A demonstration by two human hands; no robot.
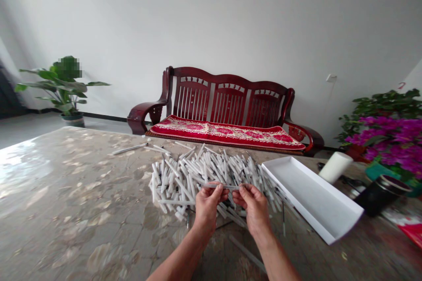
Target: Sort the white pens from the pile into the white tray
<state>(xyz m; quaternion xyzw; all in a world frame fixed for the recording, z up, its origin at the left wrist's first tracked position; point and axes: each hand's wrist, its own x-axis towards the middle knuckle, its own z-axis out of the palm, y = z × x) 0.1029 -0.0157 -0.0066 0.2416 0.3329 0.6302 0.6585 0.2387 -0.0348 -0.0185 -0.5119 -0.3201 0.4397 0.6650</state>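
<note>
Both my hands are raised over a heap of white translucent pen-like tubes [178,180], some with dark tips. A thin greyish pen-like tube [227,187] lies level between my hands, pinched at both ends. My left hand [208,204] grips its left part between thumb and fingers. On the other end, my right hand [254,206] is closed with thumb and forefinger. Its exact kind is too small to make out. Another loose tube [245,252] lies on the table near my right forearm.
An open white box [310,199] stands right of the heap. Beyond it are a white roll [336,167], a black cup [382,195] and purple flowers [391,140]. Stray tubes [130,148] lie at the back left of the patterned table [82,202]. Behind is a wooden bench [227,101].
</note>
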